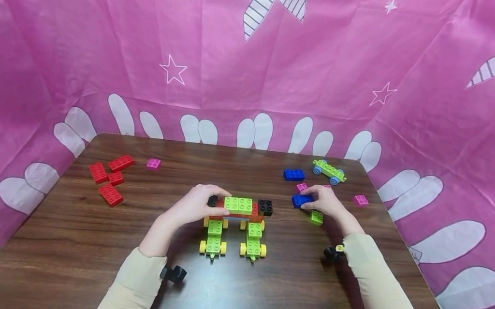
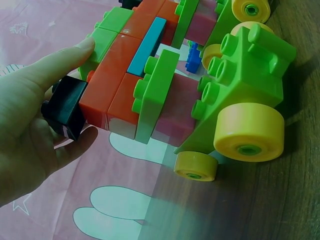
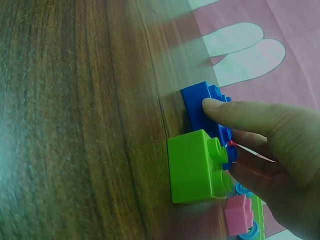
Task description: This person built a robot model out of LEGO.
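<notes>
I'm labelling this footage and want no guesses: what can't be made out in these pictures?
- Head view: most of a pink piece, hidden by the right hand.
- Left wrist view: the far end of the brick build, cut off by the top edge.
- Right wrist view: part of the blue brick, hidden by the thumb and the green brick.

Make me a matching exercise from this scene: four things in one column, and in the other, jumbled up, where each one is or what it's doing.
Column one:
1. Left hand
2. Right hand
3. Blue-wheeled green base
4. Loose red bricks

Column two:
A. Pinching the nearer blue brick
B. On the left side of the table
C. Gripping the yellow-wheeled build
D. Near the table's far right corner

Pairs: 1-C, 2-A, 3-D, 4-B.
</notes>
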`<state>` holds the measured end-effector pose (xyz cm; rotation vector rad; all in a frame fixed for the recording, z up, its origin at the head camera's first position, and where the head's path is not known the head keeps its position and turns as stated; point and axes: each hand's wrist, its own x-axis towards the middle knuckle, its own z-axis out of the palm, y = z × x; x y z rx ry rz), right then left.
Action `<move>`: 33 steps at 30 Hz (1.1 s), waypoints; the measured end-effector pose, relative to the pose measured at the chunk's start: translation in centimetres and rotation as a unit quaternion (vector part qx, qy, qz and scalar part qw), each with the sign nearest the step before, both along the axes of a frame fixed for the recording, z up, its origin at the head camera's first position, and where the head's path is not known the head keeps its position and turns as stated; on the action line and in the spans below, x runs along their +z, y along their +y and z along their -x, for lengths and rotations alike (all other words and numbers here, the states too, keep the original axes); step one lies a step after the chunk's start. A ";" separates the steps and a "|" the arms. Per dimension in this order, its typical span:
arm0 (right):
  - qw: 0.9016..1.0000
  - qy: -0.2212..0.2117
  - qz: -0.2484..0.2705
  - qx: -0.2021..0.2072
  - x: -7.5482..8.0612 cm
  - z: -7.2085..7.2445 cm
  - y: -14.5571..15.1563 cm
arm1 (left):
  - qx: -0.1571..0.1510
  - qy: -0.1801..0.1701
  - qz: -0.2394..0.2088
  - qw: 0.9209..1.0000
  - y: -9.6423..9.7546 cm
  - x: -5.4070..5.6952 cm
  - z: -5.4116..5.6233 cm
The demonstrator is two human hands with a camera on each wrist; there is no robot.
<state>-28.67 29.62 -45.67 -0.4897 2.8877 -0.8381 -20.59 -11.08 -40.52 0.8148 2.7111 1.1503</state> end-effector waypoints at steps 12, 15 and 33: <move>1.000 -0.006 0.008 0.013 0.0 -0.5 -1.0 | -0.001 0.003 0.001 1.000 0.0 -0.2 0.1; 1.000 -0.010 0.008 0.019 0.0 -0.5 -1.3 | 0.000 0.002 0.001 1.000 0.0 -0.2 0.1; 0.998 -0.014 -0.037 0.056 -0.1 -0.2 -2.7 | 0.003 0.001 0.002 1.000 0.0 -0.3 0.1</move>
